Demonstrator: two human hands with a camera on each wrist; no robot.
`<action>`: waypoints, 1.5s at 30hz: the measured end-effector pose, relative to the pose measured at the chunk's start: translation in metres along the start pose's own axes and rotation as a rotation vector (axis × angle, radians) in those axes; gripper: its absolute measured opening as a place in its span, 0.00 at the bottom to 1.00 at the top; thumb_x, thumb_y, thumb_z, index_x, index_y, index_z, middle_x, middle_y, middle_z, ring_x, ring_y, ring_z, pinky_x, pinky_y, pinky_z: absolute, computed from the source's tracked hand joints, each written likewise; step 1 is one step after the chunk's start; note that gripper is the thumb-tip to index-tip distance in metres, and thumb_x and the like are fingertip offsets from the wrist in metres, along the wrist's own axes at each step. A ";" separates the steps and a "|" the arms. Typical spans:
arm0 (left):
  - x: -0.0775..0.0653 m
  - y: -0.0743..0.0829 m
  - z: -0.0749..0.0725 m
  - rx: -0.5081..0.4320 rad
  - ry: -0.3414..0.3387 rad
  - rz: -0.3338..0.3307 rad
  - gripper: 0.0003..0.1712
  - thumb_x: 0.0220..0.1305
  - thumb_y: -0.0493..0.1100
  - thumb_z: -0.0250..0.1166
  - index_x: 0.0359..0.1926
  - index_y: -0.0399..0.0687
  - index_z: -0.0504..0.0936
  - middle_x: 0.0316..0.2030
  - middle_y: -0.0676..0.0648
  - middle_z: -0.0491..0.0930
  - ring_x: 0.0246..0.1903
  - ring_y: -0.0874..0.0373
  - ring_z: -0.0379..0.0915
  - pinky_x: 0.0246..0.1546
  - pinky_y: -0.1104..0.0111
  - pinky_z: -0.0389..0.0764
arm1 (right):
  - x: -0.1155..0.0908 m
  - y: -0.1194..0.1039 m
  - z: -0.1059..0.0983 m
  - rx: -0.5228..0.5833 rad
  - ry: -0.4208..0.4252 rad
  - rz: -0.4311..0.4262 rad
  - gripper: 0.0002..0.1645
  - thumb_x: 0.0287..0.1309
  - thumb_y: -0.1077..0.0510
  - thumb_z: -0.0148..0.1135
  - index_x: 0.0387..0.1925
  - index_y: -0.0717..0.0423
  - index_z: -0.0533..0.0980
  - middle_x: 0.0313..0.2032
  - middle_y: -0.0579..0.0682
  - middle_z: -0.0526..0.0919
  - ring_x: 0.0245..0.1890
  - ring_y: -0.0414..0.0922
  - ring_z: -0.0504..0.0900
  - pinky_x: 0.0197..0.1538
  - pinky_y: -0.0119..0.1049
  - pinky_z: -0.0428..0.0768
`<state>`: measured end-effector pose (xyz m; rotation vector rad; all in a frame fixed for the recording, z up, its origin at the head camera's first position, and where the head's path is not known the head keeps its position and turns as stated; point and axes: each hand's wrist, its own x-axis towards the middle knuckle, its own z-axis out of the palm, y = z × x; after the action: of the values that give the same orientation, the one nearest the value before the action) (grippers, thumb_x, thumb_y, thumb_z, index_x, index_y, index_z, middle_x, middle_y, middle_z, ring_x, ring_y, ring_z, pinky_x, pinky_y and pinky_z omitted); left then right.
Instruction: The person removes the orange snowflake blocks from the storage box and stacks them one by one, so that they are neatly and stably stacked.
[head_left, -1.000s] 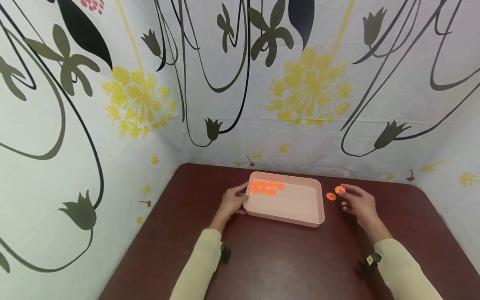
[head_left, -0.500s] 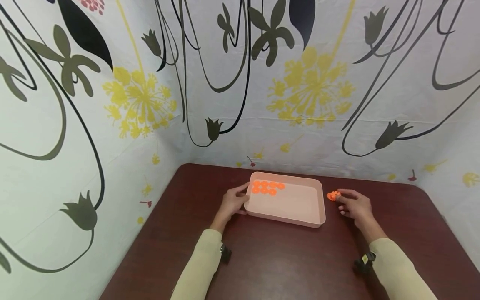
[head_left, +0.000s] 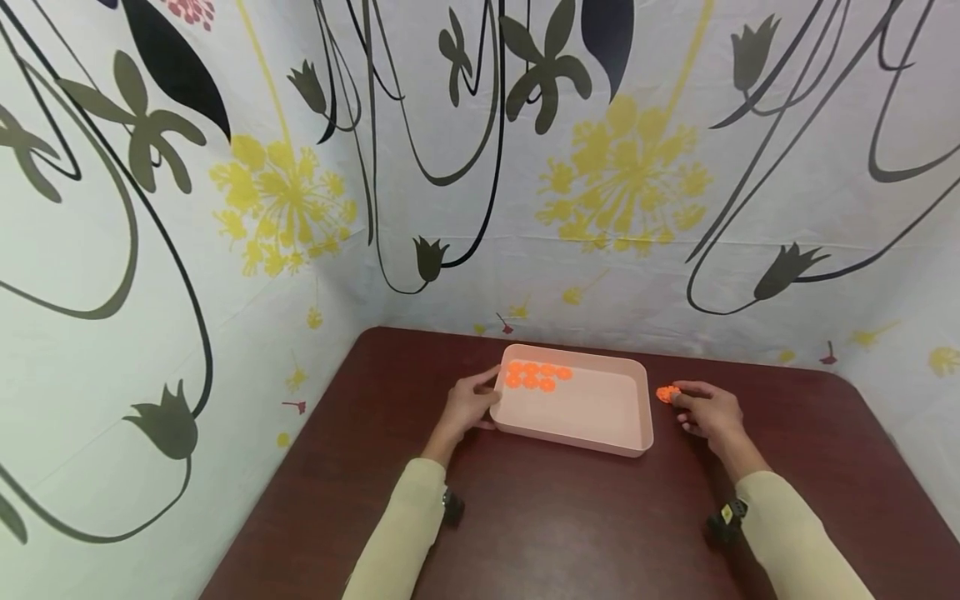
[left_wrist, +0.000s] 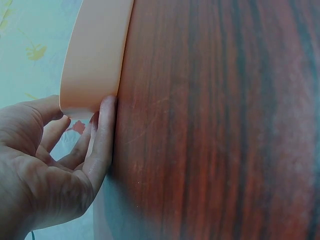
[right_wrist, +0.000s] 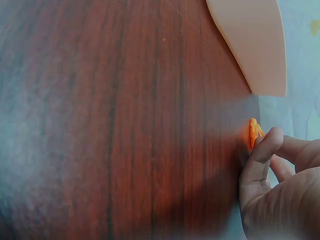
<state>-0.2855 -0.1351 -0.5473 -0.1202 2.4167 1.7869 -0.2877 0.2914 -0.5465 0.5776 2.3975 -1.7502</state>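
Note:
A shallow peach-coloured tray (head_left: 577, 408) lies on the table, with several orange flower-shaped discs (head_left: 531, 375) in two rows at its far left. My left hand (head_left: 465, 404) grips the tray's left end; in the left wrist view its fingers (left_wrist: 102, 135) lie against the tray's end wall. Right of the tray, my right hand (head_left: 712, 412) pinches an orange flower-shaped disc between thumb and fingertips. This held disc (right_wrist: 260, 131) is tilted against a second orange disc (right_wrist: 252, 131) on the table. The fingers partly hide both.
The dark red-brown table (head_left: 570, 517) has a wood grain. A patterned cloth (head_left: 480, 192) hangs behind and beside it, close to the far edge. Each wrist wears a small black device (head_left: 726, 521).
My right hand has moved left and slightly down, bringing its orange disc onto the one lying beside the tray. The left hand stays at the tray.

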 end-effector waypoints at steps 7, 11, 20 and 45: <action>0.000 -0.001 0.001 -0.006 -0.002 0.004 0.33 0.71 0.39 0.66 0.74 0.69 0.76 0.49 0.40 0.88 0.30 0.56 0.86 0.27 0.56 0.93 | 0.001 0.001 -0.001 -0.004 0.002 0.006 0.32 0.72 0.54 0.66 0.73 0.58 0.73 0.27 0.36 0.84 0.22 0.36 0.82 0.30 0.31 0.89; 0.000 0.000 0.001 -0.007 -0.002 0.001 0.33 0.71 0.39 0.66 0.73 0.70 0.77 0.49 0.40 0.88 0.29 0.56 0.86 0.27 0.56 0.93 | 0.001 0.000 0.000 -0.003 0.003 0.008 0.31 0.73 0.55 0.65 0.73 0.57 0.73 0.28 0.36 0.85 0.22 0.35 0.82 0.30 0.32 0.89; -0.001 0.000 0.001 -0.012 -0.002 0.000 0.33 0.72 0.40 0.66 0.73 0.72 0.77 0.50 0.40 0.88 0.30 0.56 0.87 0.27 0.57 0.93 | 0.001 0.002 0.003 0.010 0.018 0.009 0.31 0.73 0.56 0.65 0.73 0.58 0.73 0.29 0.37 0.85 0.23 0.36 0.83 0.30 0.33 0.89; -0.002 0.002 0.000 -0.010 -0.007 -0.007 0.33 0.71 0.40 0.67 0.73 0.72 0.77 0.50 0.40 0.88 0.32 0.55 0.87 0.27 0.58 0.93 | -0.019 -0.012 0.031 0.077 0.019 -0.358 0.35 0.67 0.48 0.72 0.71 0.49 0.72 0.40 0.31 0.87 0.25 0.38 0.87 0.25 0.36 0.86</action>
<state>-0.2840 -0.1350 -0.5455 -0.1228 2.4007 1.7934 -0.2783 0.2551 -0.5393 0.1776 2.5832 -1.9831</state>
